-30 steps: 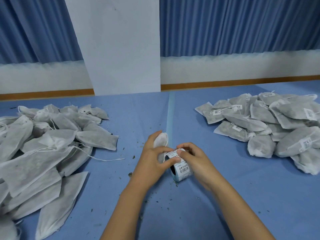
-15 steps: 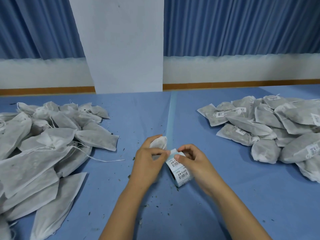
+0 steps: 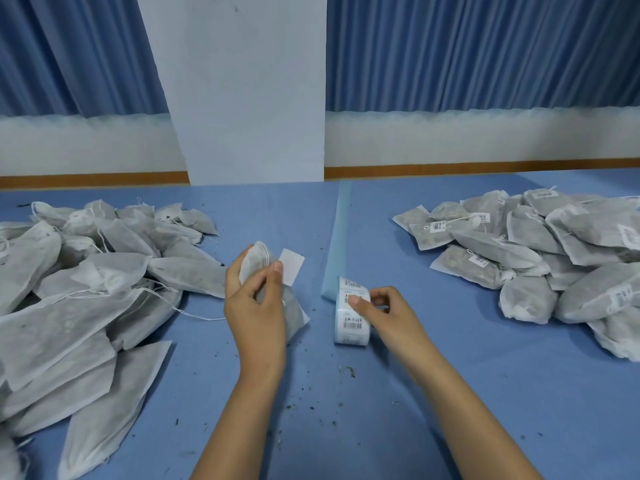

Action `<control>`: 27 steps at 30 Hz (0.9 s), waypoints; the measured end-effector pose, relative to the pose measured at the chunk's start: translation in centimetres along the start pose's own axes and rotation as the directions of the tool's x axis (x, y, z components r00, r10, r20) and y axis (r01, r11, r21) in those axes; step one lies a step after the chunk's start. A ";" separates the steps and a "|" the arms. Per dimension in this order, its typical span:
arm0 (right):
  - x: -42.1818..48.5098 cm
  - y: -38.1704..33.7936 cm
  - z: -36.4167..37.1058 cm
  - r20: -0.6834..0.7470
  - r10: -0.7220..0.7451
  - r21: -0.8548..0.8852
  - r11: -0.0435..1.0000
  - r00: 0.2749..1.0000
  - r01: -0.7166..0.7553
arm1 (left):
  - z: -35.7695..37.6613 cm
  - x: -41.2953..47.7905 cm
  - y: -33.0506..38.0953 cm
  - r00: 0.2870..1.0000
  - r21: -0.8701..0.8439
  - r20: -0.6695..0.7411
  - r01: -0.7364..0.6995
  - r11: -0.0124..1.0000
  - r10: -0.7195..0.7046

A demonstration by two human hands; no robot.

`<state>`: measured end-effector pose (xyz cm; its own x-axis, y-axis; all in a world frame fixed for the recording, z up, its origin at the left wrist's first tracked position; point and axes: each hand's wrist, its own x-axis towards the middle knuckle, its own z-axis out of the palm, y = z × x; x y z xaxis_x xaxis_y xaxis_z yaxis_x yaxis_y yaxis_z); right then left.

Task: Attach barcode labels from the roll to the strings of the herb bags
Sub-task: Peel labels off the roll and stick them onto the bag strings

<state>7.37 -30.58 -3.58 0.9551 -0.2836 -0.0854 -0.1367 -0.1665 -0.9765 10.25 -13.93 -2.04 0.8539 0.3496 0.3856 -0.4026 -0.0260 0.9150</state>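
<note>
My left hand [image 3: 254,303] holds a white herb bag [image 3: 292,311] upright over the blue table, with a blank-looking white label [image 3: 291,266] pinched at my thumb tip beside the bag's top. My right hand [image 3: 388,315] grips the roll of barcode labels [image 3: 349,323], which stands on the table with my thumb on its printed face. A pale blue backing strip [image 3: 337,237] runs from the roll toward the wall. The two hands are apart.
A heap of unlabelled herb bags [image 3: 79,299] with loose strings fills the left side. A heap of labelled bags [image 3: 540,251] lies at the right. Herb crumbs [image 3: 349,370] dot the blue table [image 3: 398,410]. A white pillar [image 3: 242,91] stands behind.
The hands were together at the roll; now my left hand has drawn away leftward with the bag and a peeled label, while my right hand stays on the roll.
</note>
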 end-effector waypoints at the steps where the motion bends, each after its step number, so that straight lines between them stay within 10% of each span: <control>1: 0.2 0.0 0.3 -0.041 0.011 -0.008 1.000 0.999 -0.011 | 0.1 -0.1 0.1 1.000 -0.007 0.014 0.005 1.000 -0.005; 5: 0.8 -0.1 0.9 -0.067 0.024 0.024 0.999 0.997 -0.022 | 0.5 -0.7 0.3 0.997 -0.011 0.071 -0.014 1.000 0.015; 10: -1.1 -1.5 0.2 -0.153 -0.366 0.073 0.922 0.918 0.380 | 0.7 -1.1 0.4 0.942 0.049 0.181 -0.296 0.954 0.283; 21: -2.7 -2.5 0.1 0.080 -0.240 0.414 0.891 0.968 0.187 | 0.7 -1.6 0.0 0.676 0.094 0.447 -0.686 0.721 0.586; 27: -2.1 -2.0 -0.4 0.014 -0.221 0.448 0.873 0.975 0.192 | 0.3 -1.3 0.8 0.773 0.049 0.421 -0.542 0.839 0.475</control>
<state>5.53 -30.05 -1.35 0.9653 -0.2267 0.1299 0.1814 0.2235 -0.9577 8.93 -14.64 -1.76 0.6076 -0.1360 0.7825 -0.7844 -0.2571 0.5644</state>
